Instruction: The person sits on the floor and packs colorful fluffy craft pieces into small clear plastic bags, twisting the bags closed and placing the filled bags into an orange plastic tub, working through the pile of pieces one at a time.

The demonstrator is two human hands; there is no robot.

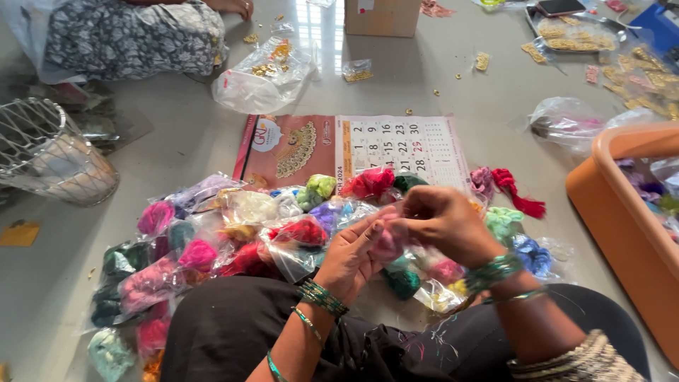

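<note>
floor (177, 141): grey, glossy | centre: calendar (353, 150) lying flat | near, left to centre: bagged coloured thread bundles (212, 247) | far centre: cardboard box (382, 17), clear bag (262, 78) of gold bits | left: wire basket (42, 152) | right: orange tub (622, 212) | far right: tray (576, 32), phone (561, 6)

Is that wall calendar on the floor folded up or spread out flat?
Spread out flat: the calendar lies open on the floor, picture half and date grid both showing.
</note>
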